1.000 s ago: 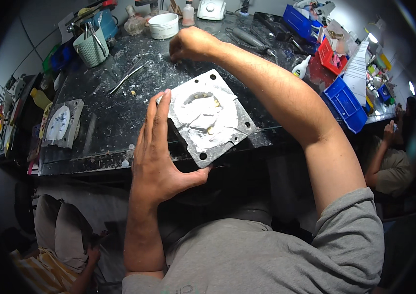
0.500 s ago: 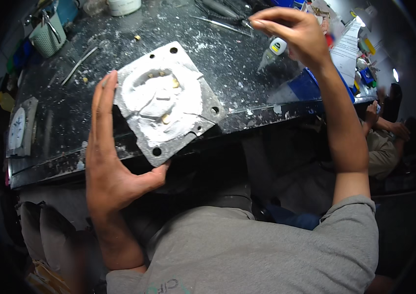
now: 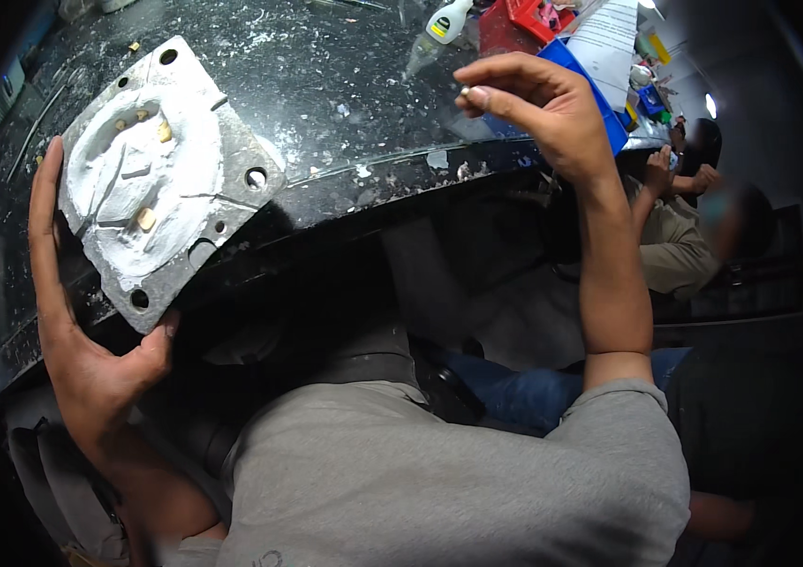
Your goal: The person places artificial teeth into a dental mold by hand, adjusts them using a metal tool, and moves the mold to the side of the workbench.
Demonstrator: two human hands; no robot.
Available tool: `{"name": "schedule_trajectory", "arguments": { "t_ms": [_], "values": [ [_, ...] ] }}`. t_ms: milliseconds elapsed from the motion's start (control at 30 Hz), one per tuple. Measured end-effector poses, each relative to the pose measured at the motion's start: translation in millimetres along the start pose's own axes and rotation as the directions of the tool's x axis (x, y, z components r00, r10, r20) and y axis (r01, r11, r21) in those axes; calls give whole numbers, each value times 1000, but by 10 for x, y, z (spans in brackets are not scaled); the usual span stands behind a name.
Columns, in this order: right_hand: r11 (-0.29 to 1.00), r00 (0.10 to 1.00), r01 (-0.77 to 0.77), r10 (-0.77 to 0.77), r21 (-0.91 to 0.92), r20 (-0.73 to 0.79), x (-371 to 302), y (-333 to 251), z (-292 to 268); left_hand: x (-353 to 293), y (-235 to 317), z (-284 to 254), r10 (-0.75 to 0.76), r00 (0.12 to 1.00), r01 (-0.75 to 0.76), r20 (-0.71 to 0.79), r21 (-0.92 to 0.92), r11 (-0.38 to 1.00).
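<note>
My left hand grips a square metal flask half by its edges, fingers along the left side and thumb at the near corner. White plaster fills the flask, with a curved hollow and cracks across it. Several yellowish tooth-like pieces are set in the plaster. The flask is tilted over the front of the bench. To the right, apart from the flask, my right hand is raised with thumb and forefinger pinched together. A tiny pale piece shows at those fingertips; its kind is too small to make out.
The black bench is strewn with white specks. A white bottle stands at the back, near a red bin, a blue tray and printed paper. A thin wire-like strip lies far left. Another person sits at right.
The view has shifted, so the bench things sit higher and farther left. Against the bench, my right hand has come nearer and rightward, and the flask has moved left with my left hand.
</note>
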State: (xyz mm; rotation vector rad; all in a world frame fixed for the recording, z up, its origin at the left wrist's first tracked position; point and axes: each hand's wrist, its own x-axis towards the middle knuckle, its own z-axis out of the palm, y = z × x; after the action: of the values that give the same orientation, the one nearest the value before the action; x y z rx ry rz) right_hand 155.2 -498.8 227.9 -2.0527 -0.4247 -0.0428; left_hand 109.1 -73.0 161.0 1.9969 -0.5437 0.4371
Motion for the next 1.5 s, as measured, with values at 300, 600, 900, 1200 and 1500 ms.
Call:
{"name": "schedule_trajectory", "arguments": {
  "t_ms": [300,600,900,1200,1500],
  "values": [
    [930,993,73,-34,-360,114,90,-148,163,-18,-47,-44,37,999,-38,9,91,995],
    [798,961,231,-97,-557,259,180,-258,254,-13,-74,-104,99,995,-103,31,225,969],
    [384,817,570,-352,-726,456,251,-301,311,-11,-67,-105,104,994,-106,23,244,964],
    [320,822,567,-290,-759,491,277,-381,334,-14,-56,-74,86,996,-81,-11,226,971],
    [315,831,556,-217,-769,512,317,-399,300,-14,-49,-71,95,995,-88,-17,255,963]
  ]
}}
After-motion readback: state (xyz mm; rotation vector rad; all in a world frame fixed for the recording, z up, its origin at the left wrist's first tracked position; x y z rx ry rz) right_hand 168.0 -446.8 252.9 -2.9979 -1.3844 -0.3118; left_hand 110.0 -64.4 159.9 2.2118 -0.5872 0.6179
